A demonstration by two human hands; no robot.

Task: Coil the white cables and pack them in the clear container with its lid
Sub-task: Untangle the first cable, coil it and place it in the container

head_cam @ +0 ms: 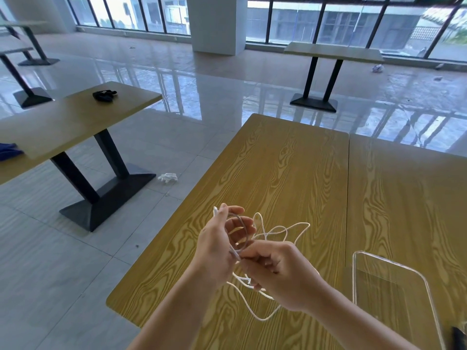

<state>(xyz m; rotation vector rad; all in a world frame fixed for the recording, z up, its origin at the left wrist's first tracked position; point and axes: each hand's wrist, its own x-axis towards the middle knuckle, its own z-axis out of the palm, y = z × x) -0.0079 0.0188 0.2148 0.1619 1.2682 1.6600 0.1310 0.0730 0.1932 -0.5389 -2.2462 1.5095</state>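
Both hands' fingers [240, 224] curled round one white cable [278, 229] (partly coiled), pinching it.

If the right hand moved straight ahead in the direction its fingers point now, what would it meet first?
Probably the left hand. The right hand points left, pinching the white cable right beside the left palm, which holds the coiled loops. Depth is unclear, but they look nearly touching.

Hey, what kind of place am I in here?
Probably an unfurnished canteen or hall: identical wooden pedestal tables, a glossy tiled floor and a wall of tall windows.
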